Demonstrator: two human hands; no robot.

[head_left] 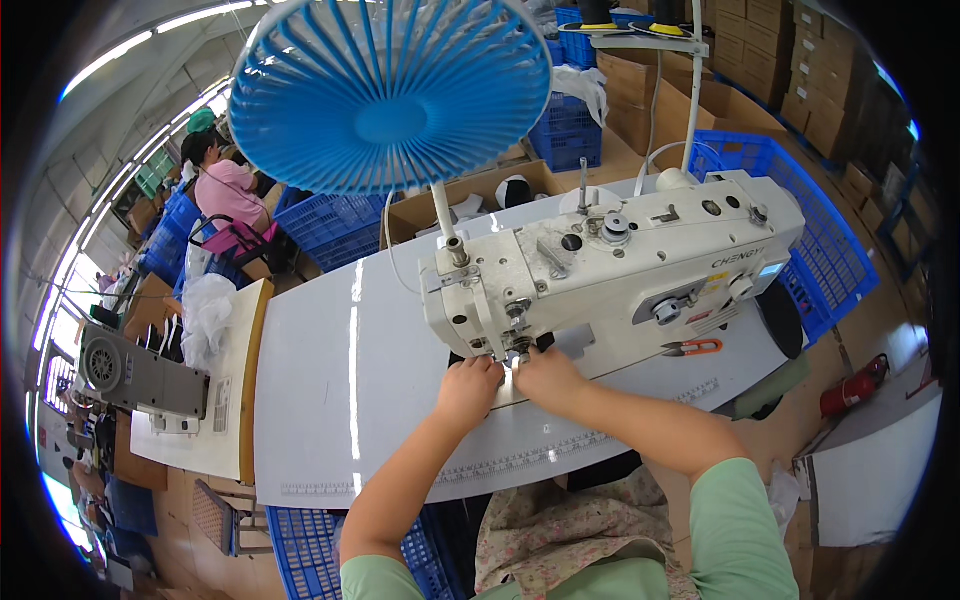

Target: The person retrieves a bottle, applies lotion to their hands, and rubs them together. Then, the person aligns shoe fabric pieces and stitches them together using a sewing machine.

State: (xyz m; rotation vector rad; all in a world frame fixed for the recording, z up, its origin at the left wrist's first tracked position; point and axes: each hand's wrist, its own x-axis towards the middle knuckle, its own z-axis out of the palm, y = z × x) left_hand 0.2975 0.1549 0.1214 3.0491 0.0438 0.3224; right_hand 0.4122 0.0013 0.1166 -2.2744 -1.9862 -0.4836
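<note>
A white sewing machine (pixel 600 255) stands on the pale table (pixel 320 390). My left hand (pixel 470 388) is at the left of its needle area, fingers curled down onto a dark fabric piece (pixel 456 358). Just right of the needle, my right hand (pixel 548 380) is closed on the same dark material, as far as I can see. Most of the fabric is hidden by my hands and the machine head. Both forearms reach in from the front edge.
Orange-handled thread snips (pixel 693 348) lie right of my hands. A blue fan (pixel 390 115) rises over the table. Blue crates (pixel 830 270) stand behind on the right, beside cardboard boxes (pixel 745 40). Another person in pink (pixel 230 190) sits far left. A second machine (pixel 145 370) stands left.
</note>
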